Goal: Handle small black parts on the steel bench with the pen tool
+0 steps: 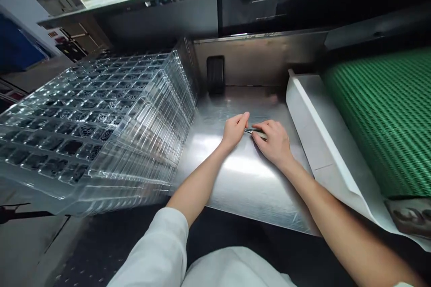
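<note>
My left hand (234, 129) and my right hand (273, 141) rest close together on a steel worktop (242, 175). Between them lies a thin metal tool, likely tweezers (253, 131). My right hand's fingers are curled around the tool and its tip points toward my left hand. My left hand's fingers are bent in a loose fist, the thumb touching the tool's tip. To the left stands a tall stack of clear plastic trays (101, 121) with small dark round parts in the top tray's pockets.
A green ribbed conveyor belt (387, 116) runs along the right, bordered by a white slanted guide (319, 139). A dark rectangular block (215, 74) sits on the steel back wall. A dark tray with parts (409, 217) lies at the lower right.
</note>
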### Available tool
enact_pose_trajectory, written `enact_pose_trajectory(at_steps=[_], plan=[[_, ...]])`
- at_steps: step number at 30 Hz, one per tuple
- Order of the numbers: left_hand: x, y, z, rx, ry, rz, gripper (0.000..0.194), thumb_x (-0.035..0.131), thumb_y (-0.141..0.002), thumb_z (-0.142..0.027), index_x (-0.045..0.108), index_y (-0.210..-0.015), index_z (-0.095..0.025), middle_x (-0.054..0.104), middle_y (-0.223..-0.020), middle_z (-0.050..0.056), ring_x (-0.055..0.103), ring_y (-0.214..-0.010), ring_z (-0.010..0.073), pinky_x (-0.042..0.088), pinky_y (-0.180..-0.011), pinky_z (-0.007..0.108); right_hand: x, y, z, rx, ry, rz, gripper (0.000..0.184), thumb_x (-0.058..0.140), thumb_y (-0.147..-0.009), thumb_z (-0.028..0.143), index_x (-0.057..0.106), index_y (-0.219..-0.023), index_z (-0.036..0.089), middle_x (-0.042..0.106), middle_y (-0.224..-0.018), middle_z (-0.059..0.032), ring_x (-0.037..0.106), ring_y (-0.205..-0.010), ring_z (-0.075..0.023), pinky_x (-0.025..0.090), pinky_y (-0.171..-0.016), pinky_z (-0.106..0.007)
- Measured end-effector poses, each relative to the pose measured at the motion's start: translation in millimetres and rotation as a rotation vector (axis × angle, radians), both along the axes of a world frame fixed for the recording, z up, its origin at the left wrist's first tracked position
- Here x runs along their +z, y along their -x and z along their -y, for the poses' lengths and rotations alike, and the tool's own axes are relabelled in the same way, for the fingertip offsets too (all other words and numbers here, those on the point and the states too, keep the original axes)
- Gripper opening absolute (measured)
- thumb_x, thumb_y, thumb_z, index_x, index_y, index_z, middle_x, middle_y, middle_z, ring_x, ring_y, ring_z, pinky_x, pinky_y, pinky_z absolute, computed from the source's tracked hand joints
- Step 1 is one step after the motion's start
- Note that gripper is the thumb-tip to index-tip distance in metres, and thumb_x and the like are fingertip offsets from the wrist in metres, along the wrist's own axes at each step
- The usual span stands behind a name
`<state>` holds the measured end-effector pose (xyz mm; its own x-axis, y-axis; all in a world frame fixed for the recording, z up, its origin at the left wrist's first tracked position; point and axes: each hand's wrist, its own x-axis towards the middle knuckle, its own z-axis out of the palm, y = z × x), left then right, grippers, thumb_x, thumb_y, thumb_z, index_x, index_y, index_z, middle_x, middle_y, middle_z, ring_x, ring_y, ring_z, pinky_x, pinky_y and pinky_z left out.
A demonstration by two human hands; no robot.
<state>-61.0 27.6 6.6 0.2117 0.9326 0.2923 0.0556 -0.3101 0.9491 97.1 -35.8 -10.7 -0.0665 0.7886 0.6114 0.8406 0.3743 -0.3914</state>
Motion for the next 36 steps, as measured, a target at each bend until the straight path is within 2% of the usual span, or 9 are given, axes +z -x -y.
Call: enact_pose_trajectory(at_steps=[10,20,29,36], plan=[[-3.3,-1,1,-0.034,-0.017,-0.12,0.058,0.042,-0.107,-0.057,0.056,-0.065,-0.019,0.05,-0.061,-0.002,0.047,-0.065,0.0128,0.034,-0.066,0.028,3.8,1,3,-0.015,0.05,0.026,0.024,0.056,-0.1,0.035,0.074,-0.107,0.02,0.067,-0.103,-0.0074,0.058,-0.096,-0.0285,0.043,-0.085,-0.043],[-1.0,0,1,-0.055,0.024,-0.081,0.062,0.041,-0.104,-0.067,0.057,-0.067,-0.02,0.048,-0.057,-0.003,0.049,-0.062,0.0133,0.036,-0.062,0.027,6.3,4,2,0.014,0.052,0.017,0.02,0.057,-0.097,0.03,0.074,-0.105,0.021,0.066,-0.101,-0.0074,0.057,-0.099,-0.0283,0.041,-0.084,-0.042],[5.5,2,5,-0.083,0.023,-0.091,0.056,0.045,-0.106,-0.057,0.058,-0.066,-0.019,0.049,-0.055,-0.003,0.046,-0.058,0.0124,0.037,-0.063,0.028,2.0,6,0,0.041,0.026,-0.001,0.017,0.059,-0.098,0.028,0.073,-0.103,0.021,0.066,-0.102,-0.0058,0.056,-0.098,-0.0269,0.037,-0.082,-0.04],[6.9,0,7,-0.089,0.023,-0.139,0.054,0.045,-0.106,-0.056,0.058,-0.068,-0.019,0.051,-0.056,-0.003,0.048,-0.06,0.0129,0.037,-0.064,0.028,4.5,6,1,0.019,0.05,0.028,0.016,0.057,-0.098,0.028,0.071,-0.103,0.021,0.065,-0.1,-0.007,0.056,-0.097,-0.0272,0.037,-0.083,-0.04]])
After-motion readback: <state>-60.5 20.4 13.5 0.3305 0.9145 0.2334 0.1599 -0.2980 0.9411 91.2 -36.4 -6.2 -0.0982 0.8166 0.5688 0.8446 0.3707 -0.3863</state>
